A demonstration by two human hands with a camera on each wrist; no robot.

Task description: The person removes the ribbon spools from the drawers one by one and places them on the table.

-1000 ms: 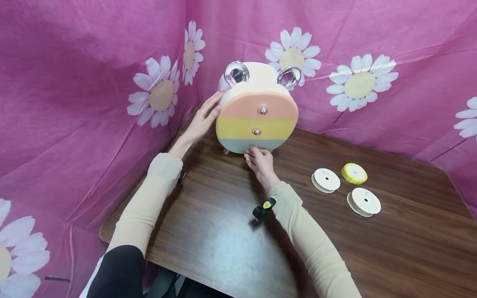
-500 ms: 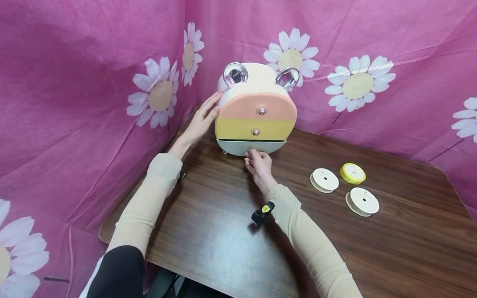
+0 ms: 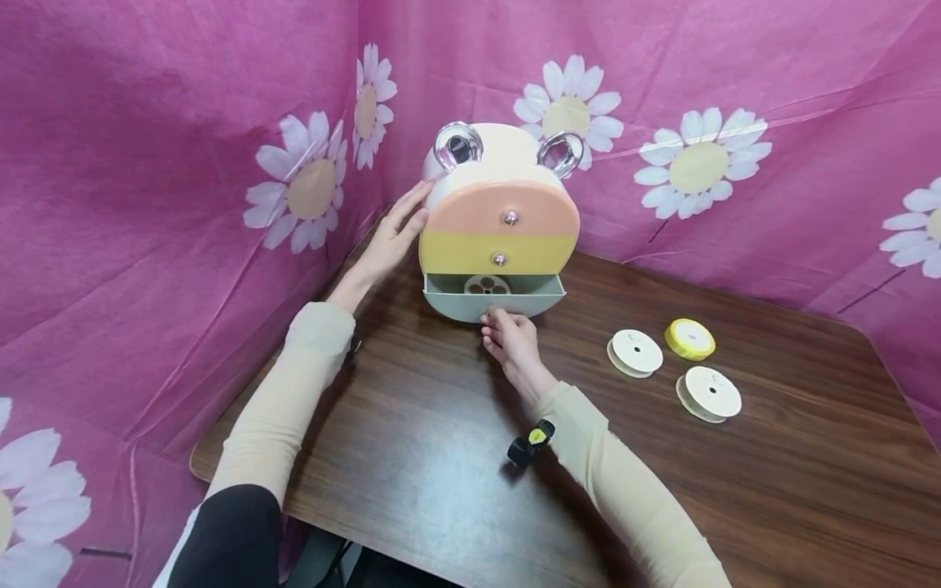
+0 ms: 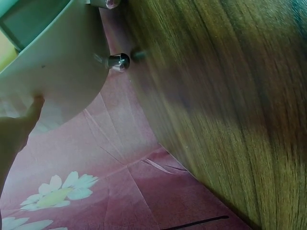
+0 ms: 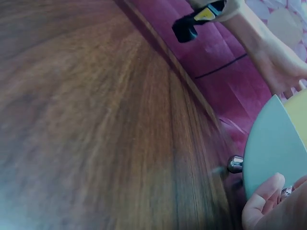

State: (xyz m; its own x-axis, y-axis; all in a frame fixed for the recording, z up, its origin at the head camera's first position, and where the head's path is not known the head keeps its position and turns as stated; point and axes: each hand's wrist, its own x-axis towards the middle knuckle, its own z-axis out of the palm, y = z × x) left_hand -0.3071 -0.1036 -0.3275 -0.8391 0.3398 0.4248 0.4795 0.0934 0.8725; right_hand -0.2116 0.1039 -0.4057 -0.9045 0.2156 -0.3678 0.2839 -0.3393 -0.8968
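Note:
A rounded white drawer cabinet [image 3: 492, 155] with two silver ring ears stands at the back of the table. Its front has a peach drawer [image 3: 466, 211], a yellow drawer [image 3: 459, 253] and a pale green bottom drawer [image 3: 452, 305], which is pulled partway out. Inside that drawer lies a white disc with round holes [image 3: 476, 282], partly hidden by the drawer front. My right hand [image 3: 515, 343] pinches the small silver knob [image 5: 286, 193] of the green drawer. With its fingers extended, my left hand [image 3: 393, 241] rests against the cabinet's left side.
To the right on the brown table [image 3: 794, 425] lie two white spools [image 3: 636, 353] and a yellow-rimmed spool [image 3: 690, 339]. Short silver feet [image 5: 235, 164] hold the cabinet up. Pink flowered cloth [image 3: 470, 65] hangs close behind and at the left.
The green bottom drawer has slid out toward me from flush, uncovering the disc inside. My right hand came toward me with the knob, while my left hand stayed on the cabinet's side.

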